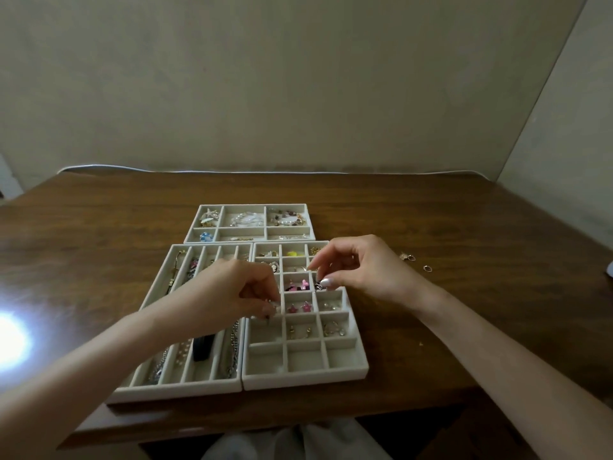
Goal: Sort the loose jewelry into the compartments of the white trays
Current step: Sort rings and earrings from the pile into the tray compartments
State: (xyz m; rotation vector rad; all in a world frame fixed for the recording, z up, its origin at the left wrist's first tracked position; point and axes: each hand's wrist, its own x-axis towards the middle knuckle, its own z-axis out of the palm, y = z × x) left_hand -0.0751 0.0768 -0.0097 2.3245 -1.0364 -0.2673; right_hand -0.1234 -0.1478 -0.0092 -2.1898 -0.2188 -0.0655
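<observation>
Three white trays lie on the wooden table. The grid tray [356, 368] at front right holds earrings, among them two pink stars [298, 307]. My left hand [232, 288] pinches a small silvery piece over that tray's left column. My right hand [361, 265] pinches a small dark earring [319, 284] above the right column. The long-slot tray [172, 390] at front left holds chains and a dark bar. A far tray [250, 241] holds bracelets and a blue flower. Loose gold rings [411, 258] lie on the table to the right.
Another gold ring [427, 268] and a tiny gold bit [421, 343] lie on the bare wood right of the trays. A bright light glare [10, 340] sits at the left edge. A wall stands behind the table. White cloth [298, 443] shows below the front edge.
</observation>
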